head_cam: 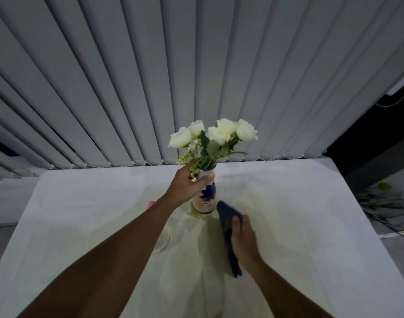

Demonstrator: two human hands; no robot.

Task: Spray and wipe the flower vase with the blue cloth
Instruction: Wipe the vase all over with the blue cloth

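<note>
Head view: I see both hands.
Left hand (187,184): fingers wrapped around vase (206,196) neck.
Right hand (243,237): fingers clutching cloth (228,228) beside vase.

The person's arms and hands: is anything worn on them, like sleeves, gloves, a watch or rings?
Nothing that shows. Both forearms are bare as far as the bottom edge of the picture, with no sleeve in sight. The left hand and the right hand have no gloves, and neither wrist carries a watch or band. No ring can be made out, though the light is dim and some fingers are hidden.
</note>
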